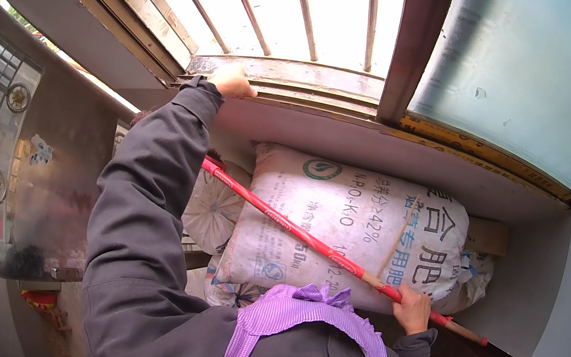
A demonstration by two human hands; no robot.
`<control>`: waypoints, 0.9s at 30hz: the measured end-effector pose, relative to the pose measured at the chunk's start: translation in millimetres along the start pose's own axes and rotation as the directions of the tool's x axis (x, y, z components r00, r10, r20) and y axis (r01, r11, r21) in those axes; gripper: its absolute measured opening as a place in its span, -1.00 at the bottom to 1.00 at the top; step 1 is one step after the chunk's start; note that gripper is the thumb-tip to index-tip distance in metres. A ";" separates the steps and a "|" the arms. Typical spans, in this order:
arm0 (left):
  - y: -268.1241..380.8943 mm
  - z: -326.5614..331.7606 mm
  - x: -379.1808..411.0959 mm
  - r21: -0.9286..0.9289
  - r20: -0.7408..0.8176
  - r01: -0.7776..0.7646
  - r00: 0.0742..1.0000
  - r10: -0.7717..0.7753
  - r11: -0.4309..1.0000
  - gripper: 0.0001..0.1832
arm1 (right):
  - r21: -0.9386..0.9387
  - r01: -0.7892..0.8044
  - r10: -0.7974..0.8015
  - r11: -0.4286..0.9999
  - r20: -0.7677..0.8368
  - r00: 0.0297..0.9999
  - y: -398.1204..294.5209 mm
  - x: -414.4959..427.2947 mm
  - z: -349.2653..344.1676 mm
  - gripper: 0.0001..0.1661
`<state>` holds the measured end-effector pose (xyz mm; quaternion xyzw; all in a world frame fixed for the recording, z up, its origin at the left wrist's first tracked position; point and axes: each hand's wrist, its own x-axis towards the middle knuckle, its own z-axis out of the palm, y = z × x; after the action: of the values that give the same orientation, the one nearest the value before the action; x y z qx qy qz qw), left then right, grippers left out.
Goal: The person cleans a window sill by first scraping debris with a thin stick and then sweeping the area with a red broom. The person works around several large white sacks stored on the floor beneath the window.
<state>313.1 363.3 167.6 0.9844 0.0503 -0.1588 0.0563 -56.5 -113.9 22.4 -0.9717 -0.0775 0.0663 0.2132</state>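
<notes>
My right hand (411, 309) is closed around a red-sleeved wooden pole (289, 226), low on its length near the right end. The pole slants up to the left across a stuffed white woven sack (285, 178) that bears printing, and its upper end passes behind my left sleeve. My left hand (231, 80) reaches up to the window's lower frame (309, 97) and rests on the sliding track at its left corner. One digit points right along the track; the other fingers are partly hidden, so whether they grip anything does not show.
Metal bars (304, 7) cross the bright window opening, with a frosted pane (525, 82) to the right. A tied sack (216, 207) sits left of the large one. A cardboard box (488, 237) stands behind it at right. A metal door (67, 144) is at left.
</notes>
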 end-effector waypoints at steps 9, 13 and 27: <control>-54.3 47.8 55.3 -0.295 0.005 -0.077 0.997 0.082 0.952 -0.88 | 0.015 -0.008 0.007 1.000 0.042 0.999 1.8 3.9 -0.9 -0.79; -5.8 29.1 29.6 -0.230 -0.003 0.086 0.996 -0.089 0.969 -0.90 | 0.013 -0.035 0.035 0.999 0.037 0.999 -3.4 1.5 -4.1 -0.79; -51.0 -46.5 55.7 -0.287 -0.256 -0.052 0.966 -0.024 0.957 -0.84 | -0.004 -0.019 0.019 1.000 0.046 0.999 3.6 5.3 -1.0 -0.76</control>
<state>374.0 424.2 188.9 0.9780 0.0731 -0.0203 0.1945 -50.6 -116.6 21.3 -0.9709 -0.0732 0.0905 0.2091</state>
